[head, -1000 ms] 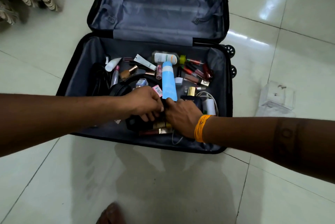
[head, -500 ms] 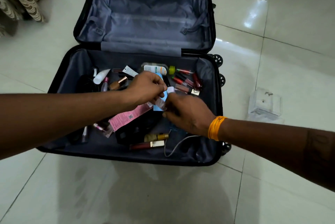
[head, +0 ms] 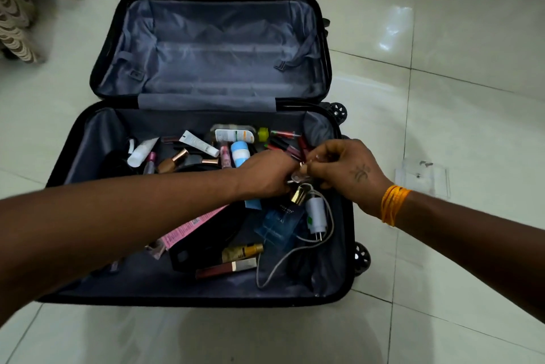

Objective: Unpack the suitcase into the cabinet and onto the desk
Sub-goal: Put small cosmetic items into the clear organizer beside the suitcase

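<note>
The black suitcase (head: 73,157) lies open on the tiled floor, its grey-lined lid (head: 218,48) folded back. The lower half holds several cosmetics: white tubes (head: 199,144), a blue-and-white bottle (head: 240,153), a pink box (head: 191,228), a blue perfume bottle (head: 280,222) with a gold cap, a white charger (head: 315,213) with its cable, and a lip gloss (head: 227,269). My left hand (head: 268,175) and my right hand (head: 345,169) meet over the right side of the case. Both pinch a small clear item (head: 298,177) between their fingertips; its shape is mostly hidden.
A clear plastic box (head: 421,178) sits on the floor to the right of the suitcase. Patterned fabric (head: 26,4) hangs at the upper left. The suitcase wheels (head: 361,257) stick out on the right side. Glossy tiles surround the case.
Both hands have shifted from the middle of the case to its right side, above the perfume bottle and charger. The pink box they lifted now lies under my left forearm.
</note>
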